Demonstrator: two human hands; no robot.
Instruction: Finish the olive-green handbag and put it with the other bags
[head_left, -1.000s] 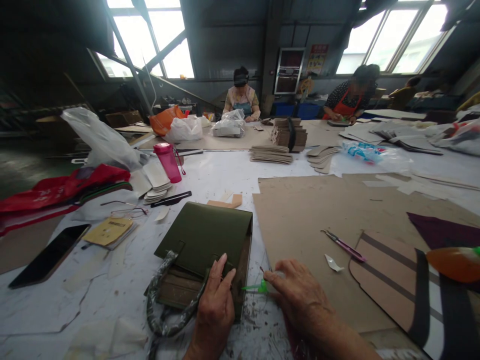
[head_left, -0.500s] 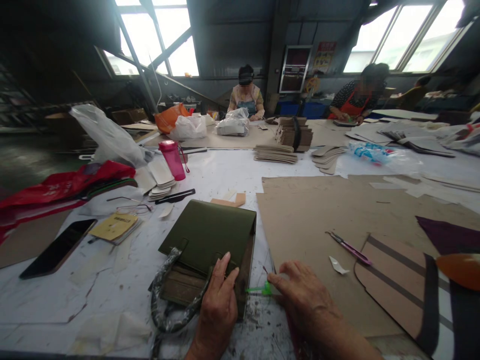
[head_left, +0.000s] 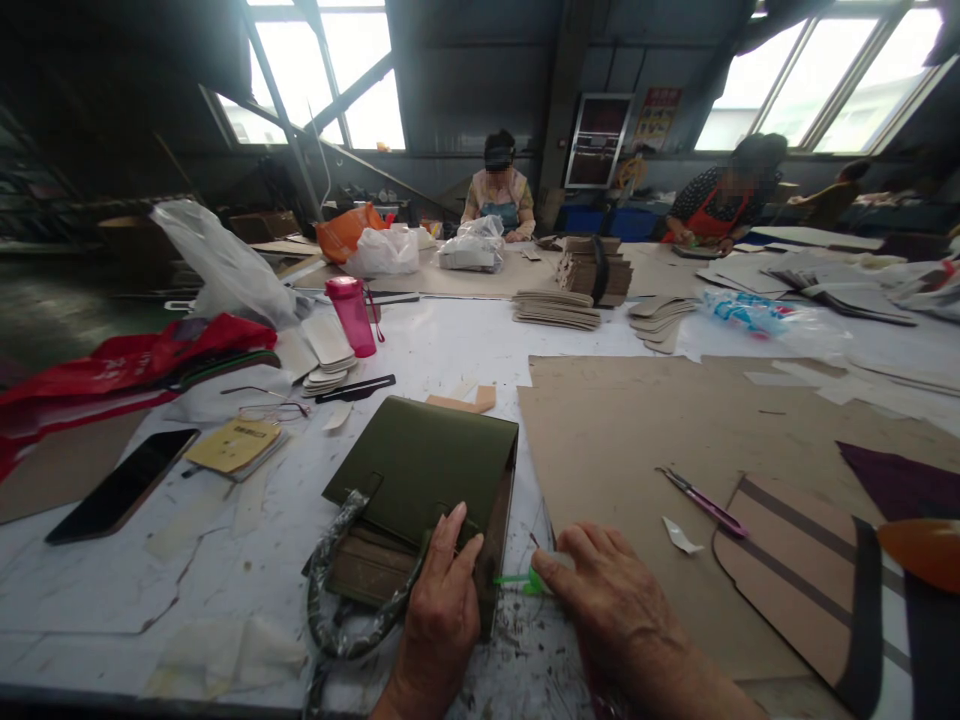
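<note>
An olive-green handbag (head_left: pixel 424 470) lies flat on the white table (head_left: pixel 450 350), its wrapped handle (head_left: pixel 330 590) curling toward me. My left hand (head_left: pixel 439 610) rests on the bag's near right corner, fingers curved and pressing it down. Just to the bag's right, my right hand (head_left: pixel 607 600) is closed in a pinch on a small green tool (head_left: pixel 521 580), whose tip points at the bag's side edge.
A large cardboard sheet (head_left: pixel 675 440) lies to the right with a pink-handled tool (head_left: pixel 705 503) on it. A black phone (head_left: pixel 120 485), a yellow booklet (head_left: pixel 232 445), a pink bottle (head_left: pixel 352 315) and a red bag (head_left: pixel 127 365) sit left. Two people work at the far side.
The view has shifted slightly; both hands stay at the bag's corner, and the right hand has edged the green tool a little closer to the bag.
</note>
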